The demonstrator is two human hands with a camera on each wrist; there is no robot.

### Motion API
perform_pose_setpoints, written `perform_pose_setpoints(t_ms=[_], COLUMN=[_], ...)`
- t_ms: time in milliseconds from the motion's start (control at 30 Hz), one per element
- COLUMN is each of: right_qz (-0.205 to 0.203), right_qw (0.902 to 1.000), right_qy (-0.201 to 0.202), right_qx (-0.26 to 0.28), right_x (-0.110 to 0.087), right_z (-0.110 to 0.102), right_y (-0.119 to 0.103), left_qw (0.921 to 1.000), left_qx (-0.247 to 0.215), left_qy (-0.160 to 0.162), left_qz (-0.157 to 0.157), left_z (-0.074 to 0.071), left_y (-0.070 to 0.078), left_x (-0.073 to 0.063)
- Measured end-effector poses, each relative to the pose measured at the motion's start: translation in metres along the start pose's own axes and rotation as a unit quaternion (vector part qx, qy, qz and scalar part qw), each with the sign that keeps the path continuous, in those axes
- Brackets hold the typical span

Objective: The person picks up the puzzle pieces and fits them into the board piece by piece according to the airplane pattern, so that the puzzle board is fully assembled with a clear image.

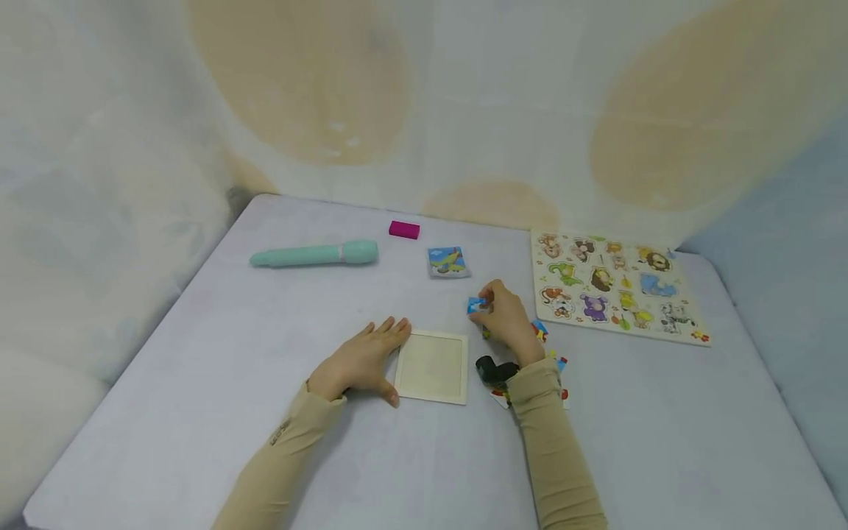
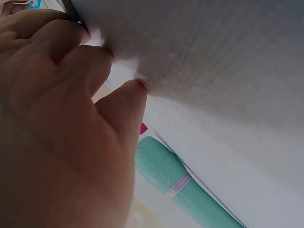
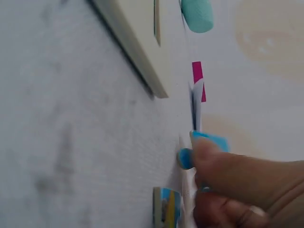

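Note:
My right hand [image 1: 506, 320] pinches a small blue puzzle piece [image 1: 475, 305] between thumb and fingertips, right of a square pale wooden puzzle frame [image 1: 432, 366]. In the right wrist view, the held piece [image 3: 216, 140] shows its blue face, partly hidden by the thumb. Spread out along the frame's left side is my left hand [image 1: 367, 357], fingertips by the top left corner and thumb at the lower left edge. Several loose colourful puzzle pieces [image 1: 539, 331] lie around and under my right wrist, some hidden by it. One of them [image 3: 164, 206] shows blue and yellow below the held piece.
Behind the frame lies a small picture packet [image 1: 448, 263] with an airplane on it. Farther back is a magenta block [image 1: 404, 230]. A mint-green microphone-shaped object [image 1: 314, 255] lies at the back left, and an animal puzzle board [image 1: 619, 291] at the back right.

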State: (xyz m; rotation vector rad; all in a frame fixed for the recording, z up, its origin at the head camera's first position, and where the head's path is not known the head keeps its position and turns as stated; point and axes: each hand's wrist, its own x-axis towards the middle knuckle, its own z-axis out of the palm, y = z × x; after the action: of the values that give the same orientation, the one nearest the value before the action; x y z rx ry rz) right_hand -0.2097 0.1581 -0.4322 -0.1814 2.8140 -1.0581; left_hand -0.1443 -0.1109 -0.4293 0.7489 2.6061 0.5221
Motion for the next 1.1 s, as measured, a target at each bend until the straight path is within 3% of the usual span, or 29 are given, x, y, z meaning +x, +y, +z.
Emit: perform_pose_setpoints(t_ms=[133, 233, 333, 467, 633, 833, 967, 1100], right_qz=[-0.005, -0.001, 0.006, 0.019, 0.019, 0.010, 0.000, -0.009], right_qw=[0.9975, 0.9900, 0.9809, 0.9810, 0.9894, 0.9938, 0.9972, 0.9962], right_qy=[0.003, -0.044, -0.107, -0.144, -0.114, -0.084, -0.068, -0.085], right_qx=[0.071, 0.134, 0.163, 0.128, 0.088, 0.072, 0.031, 0.014], right_x=[-0.002, -0.007, -0.013, -0.017, -0.021, -0.025, -0.026, -0.023], right_z=[-0.003, 0.001, 0.013, 0.032, 0.047, 0.053, 0.056, 0.054], right_y=[-0.011, -0.027, -0.044, -0.058, -0.064, -0.067, -0.067, -0.065], left_qw=[1.0000, 1.0000, 1.0000, 1.0000, 1.0000, 1.0000, 1.0000, 1.0000], left_qx=[0.007, 0.008, 0.004, -0.007, -0.001, 0.005, 0.001, 0.000], left_qy=[0.004, 0.003, -0.002, -0.004, -0.004, -0.004, -0.004, -0.001], left_qz=[-0.003, -0.004, -0.002, 0.004, 0.006, 0.005, 0.004, -0.002], left_z=[-0.002, -0.004, -0.006, -0.005, -0.004, -0.005, -0.005, -0.002], left_y=[-0.002, -0.003, -0.001, 0.002, 0.004, 0.005, 0.005, 0.003], left_x=[0.001, 0.000, -0.001, 0.001, 0.004, 0.002, 0.001, 0.000])
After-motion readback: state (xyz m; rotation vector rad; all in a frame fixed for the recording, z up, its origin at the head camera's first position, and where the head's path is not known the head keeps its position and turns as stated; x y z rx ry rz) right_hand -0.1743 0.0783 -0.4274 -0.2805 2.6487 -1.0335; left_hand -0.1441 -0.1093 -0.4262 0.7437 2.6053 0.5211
